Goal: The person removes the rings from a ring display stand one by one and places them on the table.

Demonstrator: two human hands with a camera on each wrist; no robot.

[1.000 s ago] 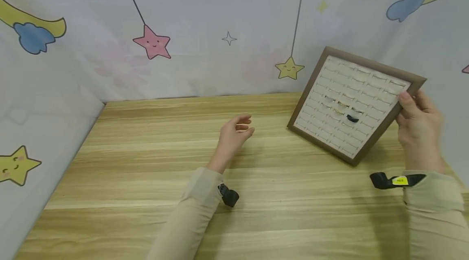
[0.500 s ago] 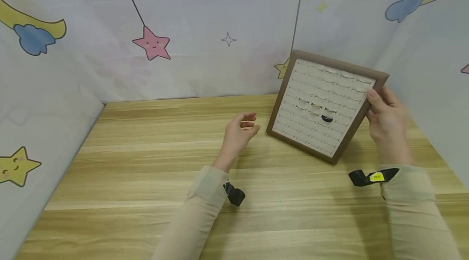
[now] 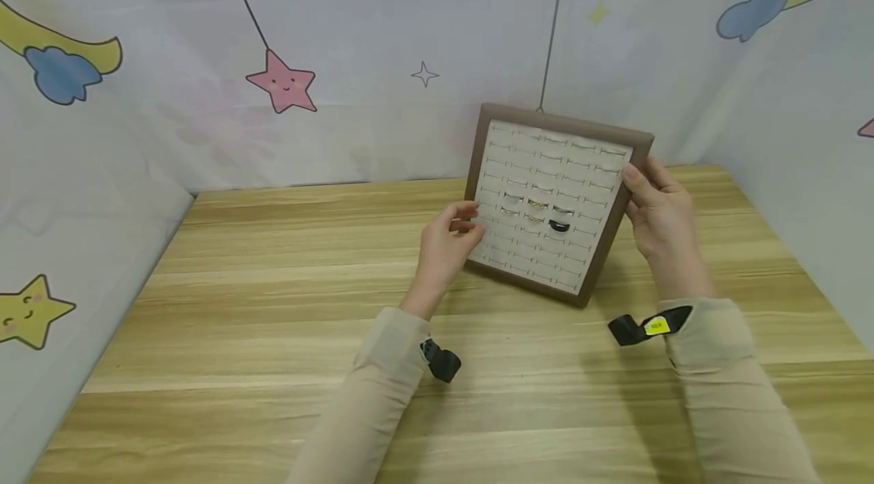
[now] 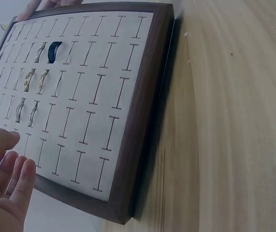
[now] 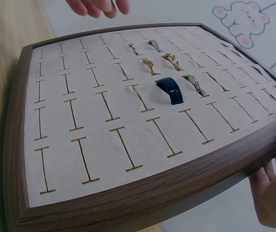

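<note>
both hands are on the tray now. right hand grips the right edge of the square brown-framed ring display tray with cream slotted padding, thumb laid over the frame, fingers behind it. left hand has its curled fingers at the tray's left edge, thumb over the padding; whether it truly pinches the frame i cannot tell from these views.

tray is tilted up, its near corner low over the light wooden table, its top edge against the printed cartoon backdrop curtain.

changes since a second ago: the tray was far out to the right, held by the right hand alone. it has travelled left toward the middle of the table and turned squarer to me. the left hand stood apart, loosely curled above the wood; now it meets the tray. the yellow star on the curtain, seen beside the tray earlier, is now hidden behind it.

contents, from the right wrist view: a dark blue band ring stands in a slot near the middle, with several thin gold and silver rings in the slots beside and beyond it.
</note>
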